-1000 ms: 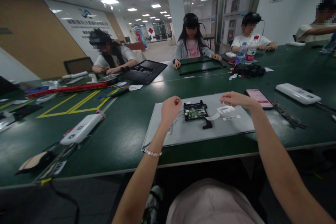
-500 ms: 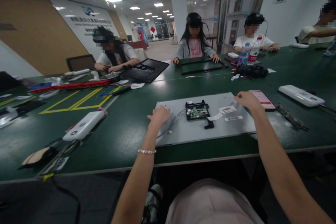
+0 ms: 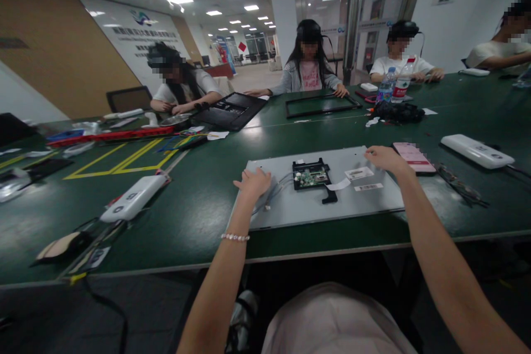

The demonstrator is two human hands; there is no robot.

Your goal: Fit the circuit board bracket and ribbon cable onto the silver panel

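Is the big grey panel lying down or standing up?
Lying down: the grey panel is flat on the green table, broad side up, with the circuit board showing on top.

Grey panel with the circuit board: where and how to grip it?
Probably by its two short edges, one hand from each side: left hand at the left edge, right hand at the right. The grey panel lies flat and is wider than deep, so opposite edges should balance it. This also avoids the circuit board near the middle; mind the thin cables left of it.
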